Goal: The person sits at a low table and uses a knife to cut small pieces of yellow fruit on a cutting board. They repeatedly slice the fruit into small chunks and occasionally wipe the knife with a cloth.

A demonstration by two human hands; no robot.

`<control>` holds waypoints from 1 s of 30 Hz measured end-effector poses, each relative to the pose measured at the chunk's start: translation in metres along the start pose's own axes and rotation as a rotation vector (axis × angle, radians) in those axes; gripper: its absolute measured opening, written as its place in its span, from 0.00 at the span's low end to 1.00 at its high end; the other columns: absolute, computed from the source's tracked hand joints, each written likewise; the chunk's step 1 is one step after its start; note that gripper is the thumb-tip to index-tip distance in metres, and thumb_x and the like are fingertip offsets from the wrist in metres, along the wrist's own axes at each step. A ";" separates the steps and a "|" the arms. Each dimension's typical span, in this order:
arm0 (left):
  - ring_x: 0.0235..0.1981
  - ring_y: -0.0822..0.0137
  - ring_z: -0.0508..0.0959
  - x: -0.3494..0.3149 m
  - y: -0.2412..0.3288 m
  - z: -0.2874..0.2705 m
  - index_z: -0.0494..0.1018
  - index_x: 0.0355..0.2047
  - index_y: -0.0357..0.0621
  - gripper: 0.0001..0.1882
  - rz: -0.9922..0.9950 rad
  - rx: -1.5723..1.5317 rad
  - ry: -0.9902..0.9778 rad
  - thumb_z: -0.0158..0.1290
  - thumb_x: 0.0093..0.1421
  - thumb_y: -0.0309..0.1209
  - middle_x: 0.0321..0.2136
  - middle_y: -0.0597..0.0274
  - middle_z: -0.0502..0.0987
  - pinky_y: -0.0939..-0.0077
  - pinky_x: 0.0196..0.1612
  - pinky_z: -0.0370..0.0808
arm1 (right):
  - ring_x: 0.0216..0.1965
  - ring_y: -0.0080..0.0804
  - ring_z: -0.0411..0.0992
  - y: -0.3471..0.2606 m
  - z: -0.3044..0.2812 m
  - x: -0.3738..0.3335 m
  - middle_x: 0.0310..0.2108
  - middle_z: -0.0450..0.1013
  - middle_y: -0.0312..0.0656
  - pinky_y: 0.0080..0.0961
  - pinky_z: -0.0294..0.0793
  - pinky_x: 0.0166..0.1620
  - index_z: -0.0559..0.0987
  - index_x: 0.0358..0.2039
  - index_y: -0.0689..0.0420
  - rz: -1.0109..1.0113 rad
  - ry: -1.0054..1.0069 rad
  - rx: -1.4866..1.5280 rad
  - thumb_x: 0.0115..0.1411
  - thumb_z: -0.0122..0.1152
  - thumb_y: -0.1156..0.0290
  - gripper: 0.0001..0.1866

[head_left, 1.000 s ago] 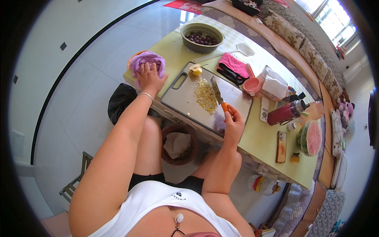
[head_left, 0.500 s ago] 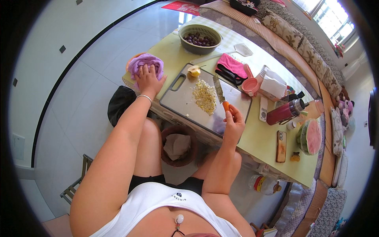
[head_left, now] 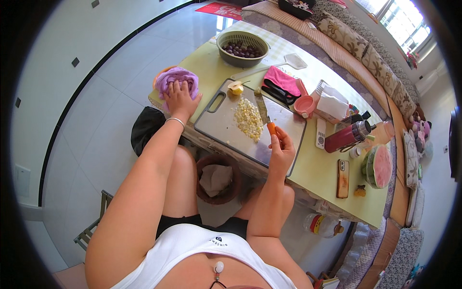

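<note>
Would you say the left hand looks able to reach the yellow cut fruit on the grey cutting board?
Probably yes: the left hand rests on bunched purple cloth, nothing stands between it and the fruit, and the orange-handled knife is farther right.

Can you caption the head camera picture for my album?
Right hand holding an orange-handled knife beside chopped bits on a cutting board, left hand on a purple cloth.

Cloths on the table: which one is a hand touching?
The purple cloth, bunched under the left hand; the pink-and-black cloth beyond the cutting board has no hand on it.
</note>
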State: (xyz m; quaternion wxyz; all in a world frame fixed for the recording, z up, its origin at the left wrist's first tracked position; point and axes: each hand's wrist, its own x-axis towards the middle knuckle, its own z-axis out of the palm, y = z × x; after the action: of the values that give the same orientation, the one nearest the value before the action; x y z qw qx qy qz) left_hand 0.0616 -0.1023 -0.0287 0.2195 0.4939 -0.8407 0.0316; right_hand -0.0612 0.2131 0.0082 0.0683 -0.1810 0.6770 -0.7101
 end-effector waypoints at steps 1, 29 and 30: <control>0.68 0.51 0.57 0.000 0.001 0.000 0.67 0.60 0.48 0.39 0.001 0.004 0.002 0.56 0.55 0.60 0.64 0.51 0.63 0.44 0.66 0.53 | 0.33 0.15 0.71 0.001 0.000 0.000 0.39 0.78 0.36 0.14 0.71 0.36 0.81 0.47 0.63 0.002 -0.016 0.020 0.62 0.62 0.76 0.13; 0.68 0.49 0.57 -0.001 0.001 0.001 0.68 0.59 0.48 0.39 0.018 -0.054 0.030 0.60 0.53 0.57 0.64 0.49 0.63 0.41 0.66 0.52 | 0.34 0.17 0.72 -0.005 0.001 -0.002 0.37 0.78 0.36 0.15 0.72 0.39 0.82 0.46 0.63 0.023 -0.017 -0.103 0.62 0.61 0.77 0.12; 0.68 0.49 0.57 -0.001 0.001 0.001 0.68 0.59 0.48 0.39 0.019 -0.059 0.030 0.60 0.53 0.57 0.64 0.49 0.63 0.41 0.66 0.52 | 0.34 0.17 0.73 -0.007 0.002 -0.003 0.37 0.79 0.36 0.15 0.72 0.39 0.82 0.46 0.63 0.002 0.003 -0.095 0.62 0.61 0.76 0.12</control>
State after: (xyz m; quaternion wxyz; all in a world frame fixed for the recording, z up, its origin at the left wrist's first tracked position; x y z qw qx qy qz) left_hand 0.0609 -0.1017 -0.0299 0.2463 0.4786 -0.8426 0.0166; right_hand -0.0564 0.2134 0.0148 0.0593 -0.1822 0.7101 -0.6775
